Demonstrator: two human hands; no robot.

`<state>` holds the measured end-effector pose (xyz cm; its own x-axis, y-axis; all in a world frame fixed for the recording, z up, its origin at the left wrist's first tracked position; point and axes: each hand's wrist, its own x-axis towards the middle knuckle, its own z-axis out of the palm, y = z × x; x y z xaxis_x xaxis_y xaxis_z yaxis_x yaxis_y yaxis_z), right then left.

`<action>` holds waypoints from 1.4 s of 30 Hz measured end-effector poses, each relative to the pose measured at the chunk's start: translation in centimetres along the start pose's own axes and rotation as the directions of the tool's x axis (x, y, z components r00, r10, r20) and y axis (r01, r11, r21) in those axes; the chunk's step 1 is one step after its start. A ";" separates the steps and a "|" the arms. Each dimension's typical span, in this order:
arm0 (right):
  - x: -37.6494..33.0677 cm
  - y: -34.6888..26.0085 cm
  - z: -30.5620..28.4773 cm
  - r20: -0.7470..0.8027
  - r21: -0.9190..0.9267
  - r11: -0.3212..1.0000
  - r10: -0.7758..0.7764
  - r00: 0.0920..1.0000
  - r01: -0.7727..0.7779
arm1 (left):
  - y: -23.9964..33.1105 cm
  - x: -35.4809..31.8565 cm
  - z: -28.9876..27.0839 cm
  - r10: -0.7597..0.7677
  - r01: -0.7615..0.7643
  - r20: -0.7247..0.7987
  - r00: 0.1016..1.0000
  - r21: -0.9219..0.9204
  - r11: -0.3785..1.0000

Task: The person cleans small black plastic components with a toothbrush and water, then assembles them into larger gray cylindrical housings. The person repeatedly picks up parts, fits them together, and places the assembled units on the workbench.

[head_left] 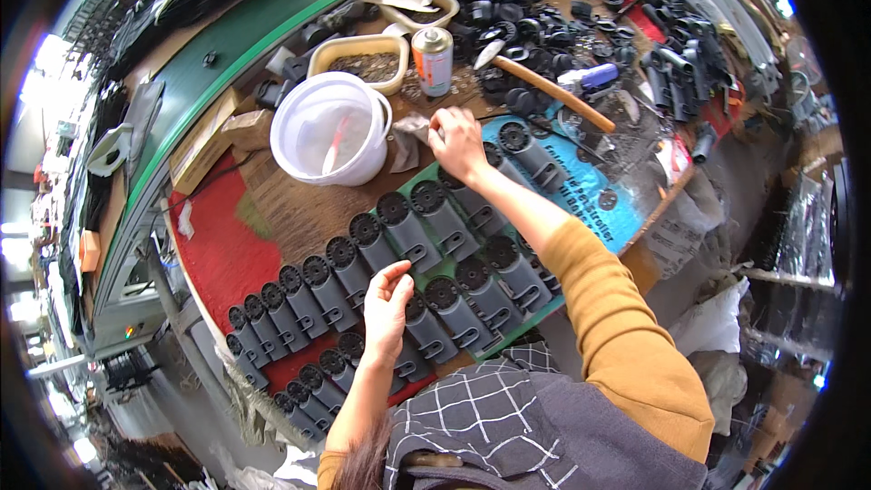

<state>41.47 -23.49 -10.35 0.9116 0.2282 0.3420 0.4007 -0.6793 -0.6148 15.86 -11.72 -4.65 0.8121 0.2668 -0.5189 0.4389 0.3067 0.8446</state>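
Observation:
My left hand (387, 313) is over the two rows of dark grey plastic parts, its thumb and fingertips pinched together. Anything between them is too small to make out. Each grey part (440, 218) has an oblong body and a round black toothed disc at one end. Beyond the far row, my right hand (458, 141) has its fingers curled down beside a small crumpled plastic bag (406, 147); what the fingertips hold is hidden. Just left of that bag stands a white bucket (299, 150) with a reddish-white stick-like thing (337, 145) inside.
Behind the bucket are a cream tub (396, 82) of small metal pieces and a spray can (433, 62). A hammer (553, 95) lies to the right, by a big heap of black plastic parts (508, 18). Blue printed sheeting (603, 204) covers the table's right side.

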 end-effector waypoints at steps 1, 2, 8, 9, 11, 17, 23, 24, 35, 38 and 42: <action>-1.6 -0.8 -2.4 -0.010 0.208 0.978 0.012 1.000 -0.009 | 0.3 0.3 0.4 0.004 -0.005 0.031 1.000 0.020 1.000; -3.7 -1.9 -4.9 -0.042 0.271 0.962 -0.009 0.999 0.020 | 0.6 0.6 1.0 0.012 -0.013 0.062 0.998 0.006 1.000; -20.5 -10.6 -16.2 0.152 0.725 0.658 0.135 0.979 -0.203 | 0.1 0.9 5.5 0.061 0.060 0.572 0.818 -0.191 0.980; -22.6 -11.6 -17.0 0.116 0.754 0.621 0.199 0.973 -0.217 | -0.9 -0.1 6.5 0.058 0.120 0.629 0.775 -0.236 0.964; -27.1 -13.3 -18.7 -0.026 0.808 0.562 0.332 0.943 -0.176 | -3.2 -2.9 8.8 0.055 0.216 0.732 0.679 -0.271 0.938; -36.6 -16.7 -22.1 0.006 0.963 0.142 0.837 0.547 -0.229 | -8.3 -11.0 13.2 -0.036 0.665 0.981 0.193 -0.104 0.739; -41.0 -17.7 -23.8 0.055 0.979 0.088 0.748 0.661 -0.182 | -11.7 -17.5 14.1 0.250 -0.269 0.845 0.472 -0.131 0.954; -41.5 -17.4 -23.9 0.099 0.981 0.044 0.722 0.685 -0.188 | -12.2 -17.7 14.4 0.269 -0.288 0.828 0.492 -0.137 0.948; -45.4 -10.1 -29.8 0.182 0.928 0.182 0.540 0.822 -0.325 | -9.2 -18.5 20.2 -0.490 0.607 0.687 0.537 0.089 0.790; -45.9 -7.0 -30.5 0.257 0.966 -0.129 0.520 0.815 -0.223 | -9.3 -19.2 22.4 -0.261 0.517 0.842 0.472 -0.024 0.856; -44.3 -4.7 -30.2 0.464 0.796 0.117 0.513 0.723 -0.594 | -13.9 -19.3 22.1 -0.025 -0.038 0.621 0.783 0.087 0.996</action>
<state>-3.55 -51.47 -1.13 0.9067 0.1402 -0.3977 -0.4213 0.3402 -0.8407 2.60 -41.37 -3.50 0.8641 -0.3663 -0.3452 0.4398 0.2161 0.8717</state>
